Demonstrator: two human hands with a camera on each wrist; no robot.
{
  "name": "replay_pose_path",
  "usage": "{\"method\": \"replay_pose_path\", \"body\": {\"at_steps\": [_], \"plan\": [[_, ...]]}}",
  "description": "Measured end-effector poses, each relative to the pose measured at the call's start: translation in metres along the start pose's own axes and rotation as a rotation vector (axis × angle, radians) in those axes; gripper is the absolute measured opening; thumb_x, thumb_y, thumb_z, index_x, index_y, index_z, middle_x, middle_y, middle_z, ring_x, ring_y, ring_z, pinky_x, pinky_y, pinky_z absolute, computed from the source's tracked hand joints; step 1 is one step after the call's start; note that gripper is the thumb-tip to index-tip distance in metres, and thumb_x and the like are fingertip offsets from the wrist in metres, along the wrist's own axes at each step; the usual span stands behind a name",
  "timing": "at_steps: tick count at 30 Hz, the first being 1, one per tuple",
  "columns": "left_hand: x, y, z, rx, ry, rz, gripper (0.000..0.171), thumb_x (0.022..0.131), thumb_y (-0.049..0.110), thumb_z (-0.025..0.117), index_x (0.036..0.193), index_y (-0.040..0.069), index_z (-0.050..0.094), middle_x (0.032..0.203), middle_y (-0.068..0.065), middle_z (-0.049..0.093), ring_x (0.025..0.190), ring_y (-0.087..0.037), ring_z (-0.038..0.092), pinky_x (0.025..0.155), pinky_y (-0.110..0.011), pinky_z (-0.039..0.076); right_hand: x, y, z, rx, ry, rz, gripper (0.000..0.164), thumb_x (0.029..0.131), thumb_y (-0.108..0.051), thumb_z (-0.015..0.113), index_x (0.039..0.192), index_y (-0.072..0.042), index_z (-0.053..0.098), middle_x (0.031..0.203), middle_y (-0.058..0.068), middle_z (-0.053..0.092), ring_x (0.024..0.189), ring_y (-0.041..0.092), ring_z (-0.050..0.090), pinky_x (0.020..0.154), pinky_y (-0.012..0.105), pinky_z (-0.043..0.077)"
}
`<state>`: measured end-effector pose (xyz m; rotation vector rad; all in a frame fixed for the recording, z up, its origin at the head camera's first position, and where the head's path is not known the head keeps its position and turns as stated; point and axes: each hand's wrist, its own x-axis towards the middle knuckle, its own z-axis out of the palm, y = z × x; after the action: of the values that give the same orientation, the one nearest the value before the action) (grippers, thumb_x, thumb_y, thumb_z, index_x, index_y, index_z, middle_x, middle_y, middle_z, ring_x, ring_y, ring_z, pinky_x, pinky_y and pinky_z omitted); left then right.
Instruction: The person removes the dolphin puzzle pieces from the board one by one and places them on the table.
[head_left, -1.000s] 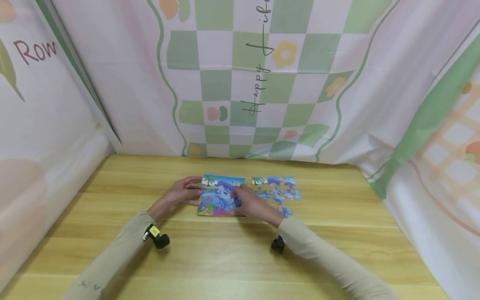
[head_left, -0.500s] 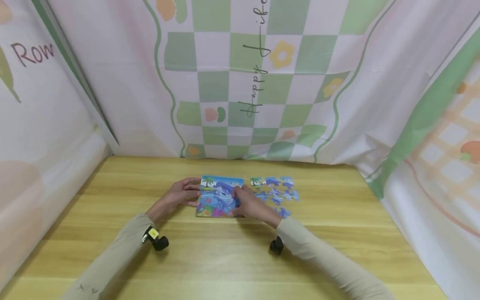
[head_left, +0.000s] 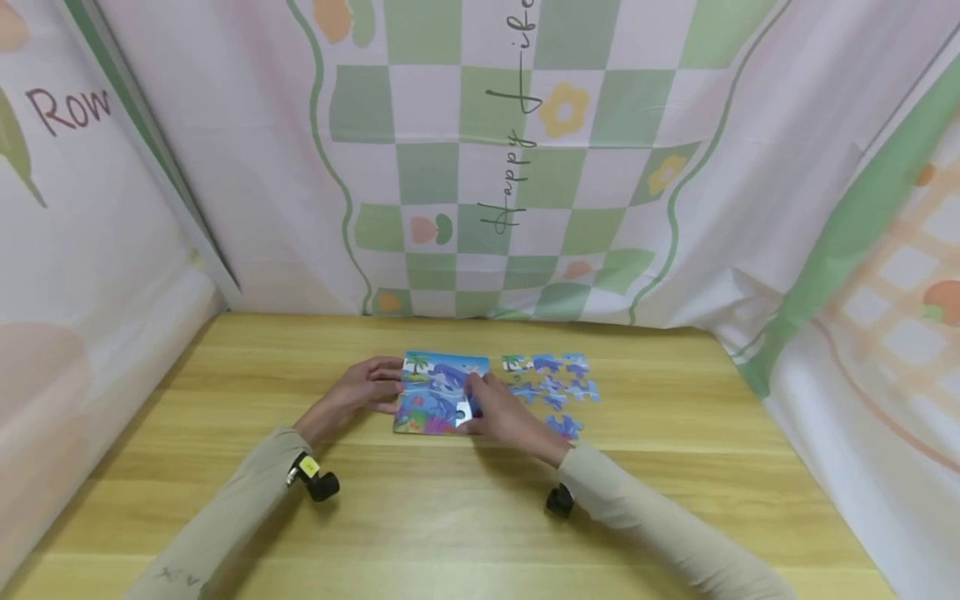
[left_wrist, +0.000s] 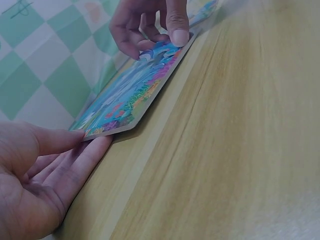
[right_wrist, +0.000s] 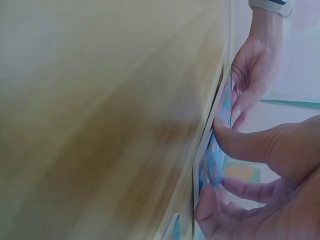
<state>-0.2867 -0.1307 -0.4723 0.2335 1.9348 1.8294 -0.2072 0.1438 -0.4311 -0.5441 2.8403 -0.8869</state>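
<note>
A jigsaw puzzle board point(head_left: 431, 400) with a sea and dolphin picture lies on the wooden table. My left hand point(head_left: 365, 386) pinches its left edge, thumb on top and fingers underneath, as the left wrist view shows. Over the board's right side, my right hand point(head_left: 498, 408) pinches a blue puzzle piece point(right_wrist: 215, 157), which is tilted up from the board. Beside the fingers a white patch of bare backing shows at the lower right. The right hand covers the board's right edge and most of that piece.
Several loose puzzle pieces point(head_left: 555, 387) lie in rough rows right of the board. Wood-grain table point(head_left: 450, 517) extends in front. A checked curtain point(head_left: 495, 167) hangs behind the table, with printed cloth at both sides.
A white patch of backing has appeared at the board's lower right as my right hand raises a piece there. My left hand stays at the left edge.
</note>
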Motion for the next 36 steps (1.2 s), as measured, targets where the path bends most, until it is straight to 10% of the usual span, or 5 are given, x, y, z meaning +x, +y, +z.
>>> {"method": "replay_pose_path", "body": {"at_steps": [25,36], "plan": [[0.0,0.003,0.002,0.036,0.016,0.002,0.057,0.101,-0.003,0.062,0.154,-0.005,0.041,0.146,-0.03,0.05,0.1,-0.019,0.068,0.084,-0.034,0.068,-0.001,0.022,-0.013,0.491,-0.011,-0.062,0.023,0.095,0.003,0.071,0.117,0.006,0.063,0.106,0.02,0.066,0.095,0.023,0.064,0.082,0.027,0.06],[-0.003,0.004,0.003,0.055,-0.001,0.011,0.057,0.102,0.001,0.061,0.155,-0.005,0.039,0.148,-0.03,0.048,0.107,-0.022,0.066,0.087,-0.035,0.068,-0.007,0.029,-0.013,0.538,-0.019,-0.094,0.027,0.097,0.004,0.067,0.123,0.007,0.063,0.108,0.023,0.066,0.094,0.022,0.065,0.078,0.025,0.061]]}}
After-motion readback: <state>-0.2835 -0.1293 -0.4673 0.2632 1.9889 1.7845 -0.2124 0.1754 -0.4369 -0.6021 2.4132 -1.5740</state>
